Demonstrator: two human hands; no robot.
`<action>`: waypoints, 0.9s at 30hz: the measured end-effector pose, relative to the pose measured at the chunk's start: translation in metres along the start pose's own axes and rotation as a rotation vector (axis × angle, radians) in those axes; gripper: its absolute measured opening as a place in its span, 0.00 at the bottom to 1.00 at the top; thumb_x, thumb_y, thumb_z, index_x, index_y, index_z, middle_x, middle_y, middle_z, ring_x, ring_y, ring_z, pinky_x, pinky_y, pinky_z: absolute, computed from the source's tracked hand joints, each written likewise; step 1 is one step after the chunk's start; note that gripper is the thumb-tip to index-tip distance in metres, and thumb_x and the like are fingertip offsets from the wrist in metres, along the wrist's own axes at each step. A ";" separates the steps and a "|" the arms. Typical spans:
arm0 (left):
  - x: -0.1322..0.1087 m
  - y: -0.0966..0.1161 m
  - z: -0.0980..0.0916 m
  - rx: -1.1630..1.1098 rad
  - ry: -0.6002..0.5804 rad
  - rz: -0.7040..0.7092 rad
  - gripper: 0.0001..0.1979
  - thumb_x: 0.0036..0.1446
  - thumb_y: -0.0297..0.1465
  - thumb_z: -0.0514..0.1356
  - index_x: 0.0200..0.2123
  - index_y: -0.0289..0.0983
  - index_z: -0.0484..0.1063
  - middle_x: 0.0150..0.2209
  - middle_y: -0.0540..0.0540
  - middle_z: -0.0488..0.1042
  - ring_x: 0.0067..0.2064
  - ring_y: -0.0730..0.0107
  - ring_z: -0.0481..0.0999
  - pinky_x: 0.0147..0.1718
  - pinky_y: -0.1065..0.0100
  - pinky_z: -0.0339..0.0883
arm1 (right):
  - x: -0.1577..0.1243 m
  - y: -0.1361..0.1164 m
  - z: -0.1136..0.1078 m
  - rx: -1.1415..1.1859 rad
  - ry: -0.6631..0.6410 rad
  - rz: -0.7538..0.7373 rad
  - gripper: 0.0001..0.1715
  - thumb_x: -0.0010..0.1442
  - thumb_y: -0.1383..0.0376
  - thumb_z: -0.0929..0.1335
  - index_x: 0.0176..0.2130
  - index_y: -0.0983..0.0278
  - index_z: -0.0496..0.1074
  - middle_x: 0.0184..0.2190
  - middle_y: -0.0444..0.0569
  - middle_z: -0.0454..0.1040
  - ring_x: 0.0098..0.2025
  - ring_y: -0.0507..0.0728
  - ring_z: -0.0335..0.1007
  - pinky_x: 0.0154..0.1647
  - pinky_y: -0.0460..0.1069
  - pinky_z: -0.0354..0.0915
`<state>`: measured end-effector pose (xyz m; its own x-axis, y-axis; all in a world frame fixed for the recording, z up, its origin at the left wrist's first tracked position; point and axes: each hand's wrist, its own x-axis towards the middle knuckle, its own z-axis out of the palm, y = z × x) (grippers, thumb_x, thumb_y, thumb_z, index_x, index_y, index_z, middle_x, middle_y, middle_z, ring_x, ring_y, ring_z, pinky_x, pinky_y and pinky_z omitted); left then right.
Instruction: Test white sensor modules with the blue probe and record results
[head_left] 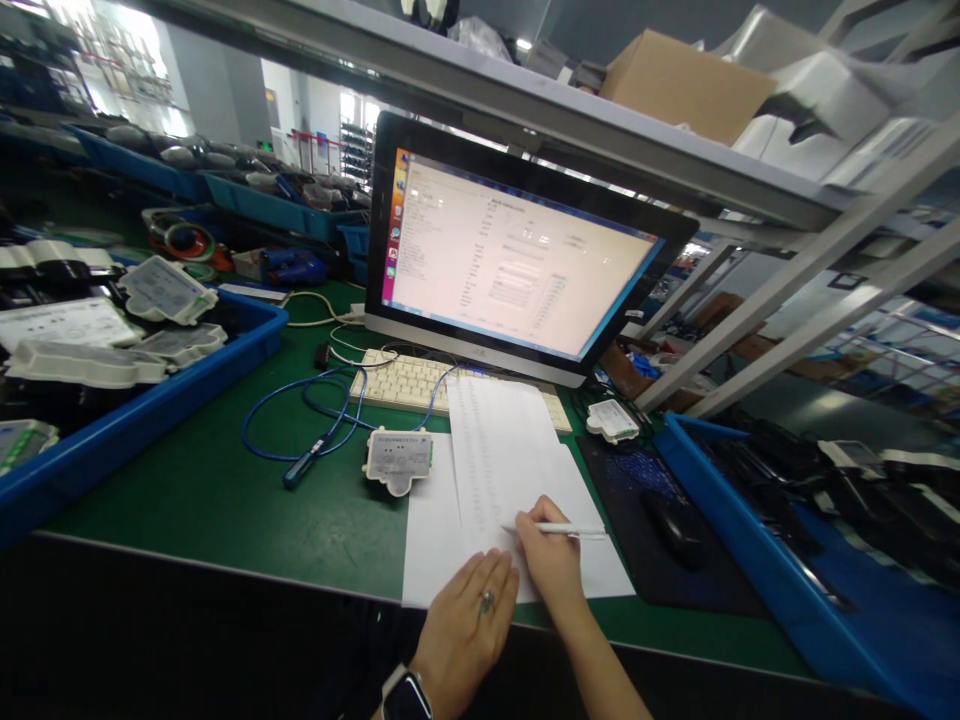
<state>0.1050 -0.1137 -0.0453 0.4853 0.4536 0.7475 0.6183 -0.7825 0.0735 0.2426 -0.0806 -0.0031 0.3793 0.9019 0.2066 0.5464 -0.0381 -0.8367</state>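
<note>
My right hand (551, 560) grips a slim white pen (566, 529), its tip touching a printed sheet of paper (506, 430) marked with columns of small text. Flat on the lower part of the paper lies my left hand (472, 615), fingers stretched out side by side; a ring and a watch are on this hand and wrist. Another white sheet (427, 560) shows beneath the printed one. At the paper's upper left sits a small white and grey module (400, 460) with a blue cable (259, 445) beside it.
A lit monitor (517, 250) stands behind a cream keyboard (401, 382) partly covered by paper. To the right are a black mouse (673, 528) on a dark pad and a blue tray (810, 590). Another blue tray (247, 340) full of modules borders the left. A shelf (600, 115) spans overhead.
</note>
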 end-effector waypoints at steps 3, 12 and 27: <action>-0.001 0.000 0.000 0.013 -0.012 0.006 0.16 0.60 0.19 0.46 0.48 0.30 0.67 0.47 0.41 0.74 0.50 0.68 0.71 0.51 0.65 0.64 | 0.000 -0.001 0.000 -0.003 -0.005 0.002 0.13 0.49 0.62 0.63 0.17 0.59 0.55 0.12 0.37 0.58 0.18 0.51 0.55 0.22 0.46 0.56; -0.001 0.000 0.000 0.018 -0.034 0.007 0.16 0.60 0.20 0.47 0.50 0.30 0.65 0.48 0.41 0.73 0.51 0.68 0.71 0.52 0.65 0.64 | 0.000 0.000 0.000 -0.028 0.038 -0.009 0.14 0.48 0.62 0.62 0.17 0.59 0.53 0.13 0.36 0.55 0.18 0.51 0.53 0.23 0.46 0.55; 0.004 0.000 -0.004 -0.002 0.046 -0.004 0.18 0.61 0.19 0.43 0.46 0.30 0.69 0.45 0.43 0.75 0.49 0.68 0.72 0.49 0.66 0.66 | 0.001 0.002 0.000 -0.041 0.034 -0.019 0.14 0.48 0.62 0.62 0.18 0.59 0.52 0.14 0.36 0.53 0.19 0.51 0.52 0.22 0.46 0.53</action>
<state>0.1040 -0.1134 -0.0394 0.4537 0.4367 0.7768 0.6186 -0.7818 0.0782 0.2441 -0.0794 -0.0048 0.3934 0.8875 0.2401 0.5833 -0.0391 -0.8114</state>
